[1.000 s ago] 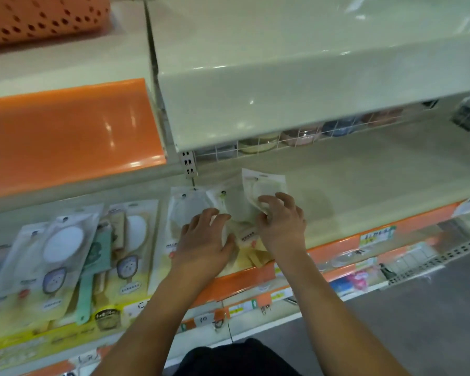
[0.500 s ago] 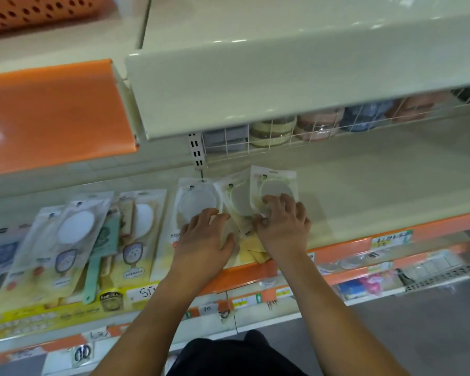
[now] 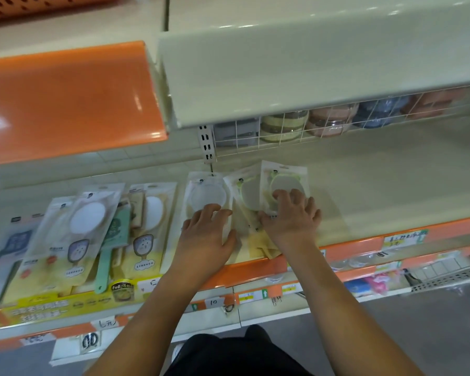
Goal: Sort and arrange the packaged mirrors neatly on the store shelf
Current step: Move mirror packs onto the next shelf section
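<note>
Three packaged hand mirrors lie side by side on the cream shelf (image 3: pixel 391 191). My left hand (image 3: pixel 205 234) rests flat on the lower part of the white-rimmed mirror pack (image 3: pixel 208 194), fingers spread. A green-rimmed pack (image 3: pixel 244 196) lies tilted between my hands. On the rightmost green-rimmed pack (image 3: pixel 284 180) my right hand (image 3: pixel 292 215) presses with spread fingers, thumb at the pack's left edge. Further left lie more packaged mirrors (image 3: pixel 87 223), overlapping and askew, among them one with a green handle (image 3: pixel 106 256).
An upper cream shelf (image 3: pixel 310 71) overhangs the work area, and an orange shelf (image 3: pixel 65 99) sits to its left. A wire basket (image 3: pixel 310 126) with round containers stands behind the packs. The orange shelf lip (image 3: pixel 364 245) carries price tags. Bare shelf stretches to the right.
The camera has dipped and shifted. My right hand slid the rightmost pack up and straighter beside the middle one. My left hand stays on the white-rimmed pack.
</note>
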`<act>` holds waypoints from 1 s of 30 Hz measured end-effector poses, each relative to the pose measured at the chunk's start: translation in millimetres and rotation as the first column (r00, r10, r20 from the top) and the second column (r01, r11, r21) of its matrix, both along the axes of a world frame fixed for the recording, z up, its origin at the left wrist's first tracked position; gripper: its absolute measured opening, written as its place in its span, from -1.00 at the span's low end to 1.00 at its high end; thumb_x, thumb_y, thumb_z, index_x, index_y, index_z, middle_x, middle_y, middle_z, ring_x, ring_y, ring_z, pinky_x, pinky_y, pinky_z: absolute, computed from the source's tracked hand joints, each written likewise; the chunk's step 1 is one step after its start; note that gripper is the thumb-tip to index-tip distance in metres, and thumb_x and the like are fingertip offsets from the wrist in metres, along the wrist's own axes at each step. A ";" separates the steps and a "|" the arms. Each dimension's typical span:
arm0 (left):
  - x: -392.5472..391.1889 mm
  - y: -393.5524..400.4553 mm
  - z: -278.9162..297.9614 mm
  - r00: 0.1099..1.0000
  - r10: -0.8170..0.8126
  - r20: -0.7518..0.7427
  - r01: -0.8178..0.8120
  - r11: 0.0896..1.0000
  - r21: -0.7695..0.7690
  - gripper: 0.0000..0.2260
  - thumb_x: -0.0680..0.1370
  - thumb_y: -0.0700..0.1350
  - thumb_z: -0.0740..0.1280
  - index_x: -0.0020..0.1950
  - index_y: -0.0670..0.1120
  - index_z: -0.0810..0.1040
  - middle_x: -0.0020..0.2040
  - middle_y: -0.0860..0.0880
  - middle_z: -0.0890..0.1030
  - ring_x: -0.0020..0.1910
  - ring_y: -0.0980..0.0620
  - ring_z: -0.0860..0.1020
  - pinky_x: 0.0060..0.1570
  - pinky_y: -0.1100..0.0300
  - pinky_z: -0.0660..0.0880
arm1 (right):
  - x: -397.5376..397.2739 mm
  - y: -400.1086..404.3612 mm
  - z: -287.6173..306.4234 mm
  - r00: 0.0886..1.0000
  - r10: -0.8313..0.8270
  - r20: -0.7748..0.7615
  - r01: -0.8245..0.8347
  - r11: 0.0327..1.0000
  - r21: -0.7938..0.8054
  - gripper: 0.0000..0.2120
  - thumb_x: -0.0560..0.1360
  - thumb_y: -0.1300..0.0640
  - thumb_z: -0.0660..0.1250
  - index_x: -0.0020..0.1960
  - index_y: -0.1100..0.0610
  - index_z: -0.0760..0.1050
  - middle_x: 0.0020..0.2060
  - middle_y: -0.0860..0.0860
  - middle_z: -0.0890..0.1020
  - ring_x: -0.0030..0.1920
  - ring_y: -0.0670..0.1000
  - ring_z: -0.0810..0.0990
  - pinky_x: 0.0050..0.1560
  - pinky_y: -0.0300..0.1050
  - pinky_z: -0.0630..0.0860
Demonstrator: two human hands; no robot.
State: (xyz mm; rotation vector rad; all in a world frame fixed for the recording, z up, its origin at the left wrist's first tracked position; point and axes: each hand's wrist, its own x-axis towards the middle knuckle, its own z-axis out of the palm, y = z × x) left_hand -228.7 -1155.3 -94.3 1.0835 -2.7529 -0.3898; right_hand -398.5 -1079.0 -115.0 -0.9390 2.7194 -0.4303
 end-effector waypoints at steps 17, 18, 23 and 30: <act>65.8 -52.0 4.1 0.996 0.086 -0.027 -0.086 0.996 0.015 -0.62 0.53 0.09 0.24 0.34 0.06 0.40 0.33 0.02 0.39 0.32 -0.06 0.39 0.24 -0.01 0.33 | 90.5 -54.7 39.1 0.990 0.133 0.040 -0.129 0.988 -0.088 -0.40 0.52 -0.14 0.25 0.49 -0.10 0.12 0.52 0.04 0.07 0.53 0.26 -0.03 0.49 0.20 0.05; 68.7 -56.0 5.0 0.995 0.094 -0.019 -0.093 0.995 0.022 -0.62 0.54 0.10 0.24 0.35 0.08 0.39 0.34 0.03 0.38 0.34 -0.04 0.37 0.27 0.00 0.31 | 95.2 -58.1 39.4 0.990 0.136 0.041 -0.132 0.988 -0.086 -0.40 0.52 -0.13 0.25 0.49 -0.10 0.12 0.52 0.04 0.08 0.53 0.25 0.00 0.47 0.20 0.08; 80.6 -70.5 10.5 0.996 0.085 -0.005 -0.085 0.996 0.023 -0.61 0.56 0.10 0.20 0.38 0.08 0.35 0.37 0.04 0.33 0.36 -0.03 0.33 0.32 0.02 0.25 | 112.0 -72.7 37.9 0.979 0.174 0.105 -0.167 0.983 -0.078 -0.40 0.51 -0.13 0.27 0.49 -0.09 0.14 0.49 0.02 0.20 0.44 0.21 0.20 0.37 0.20 0.28; 94.2 -86.0 10.2 0.997 0.073 -0.012 -0.072 0.996 0.055 -0.60 0.56 0.12 0.18 0.39 0.09 0.33 0.39 0.05 0.31 0.38 -0.02 0.29 0.33 0.03 0.23 | 128.3 -84.2 34.0 0.982 0.174 0.072 -0.173 0.985 -0.016 -0.45 0.53 -0.14 0.25 0.46 -0.09 0.18 0.48 0.05 0.19 0.44 0.23 0.18 0.36 0.18 0.23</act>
